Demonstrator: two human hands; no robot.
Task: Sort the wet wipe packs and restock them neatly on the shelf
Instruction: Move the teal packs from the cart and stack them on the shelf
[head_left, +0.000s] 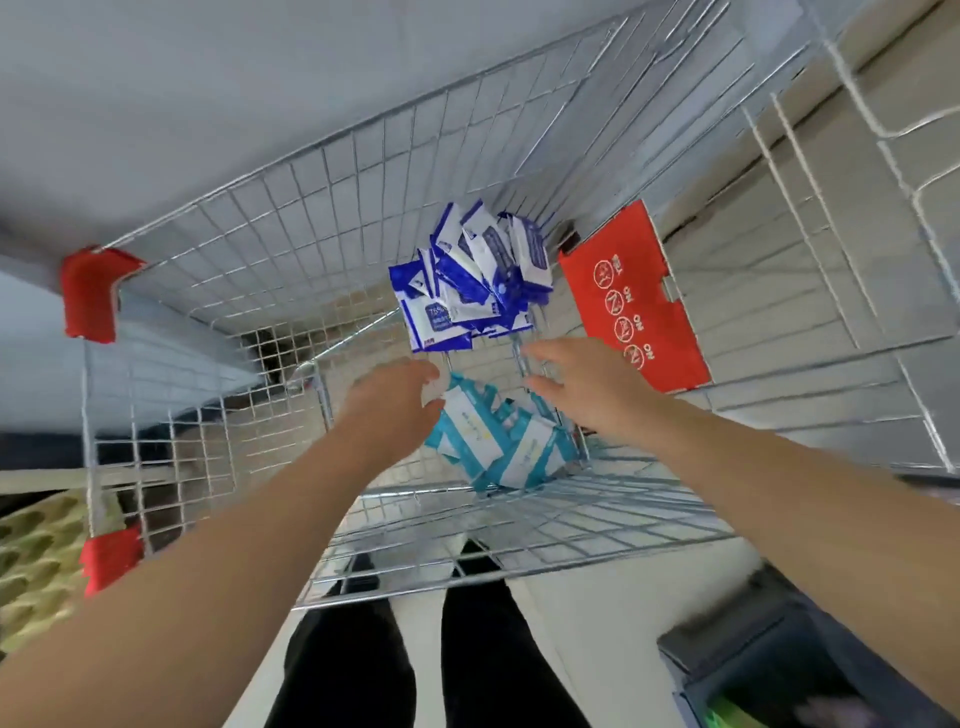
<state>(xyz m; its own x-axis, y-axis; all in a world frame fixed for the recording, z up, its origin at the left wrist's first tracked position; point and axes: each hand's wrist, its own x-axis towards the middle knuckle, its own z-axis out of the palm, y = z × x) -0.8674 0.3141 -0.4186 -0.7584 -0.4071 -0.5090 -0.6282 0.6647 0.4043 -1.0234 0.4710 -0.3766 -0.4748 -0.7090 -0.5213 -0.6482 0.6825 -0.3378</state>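
I look down into a wire shopping cart (218, 291). A heap of dark blue and white wet wipe packs (475, 275) lies at its far end. Nearer to me lies a smaller heap of teal and white wet wipe packs (498, 441). My left hand (395, 400) reaches down at the left edge of the teal heap, its fingers extended and close to the top pack. My right hand (576, 384) hovers above the heap's right side with fingers spread and nothing in it. Both forearms stretch over the cart's near rim.
A red fold-down flap with white warning signs (636, 301) hangs on the cart's right side. Red plastic corner guards (91, 293) mark the left corners. A yellow-green textured surface (36, 561) lies at the left, a dark bin (779, 670) at the lower right. My legs stand behind the cart.
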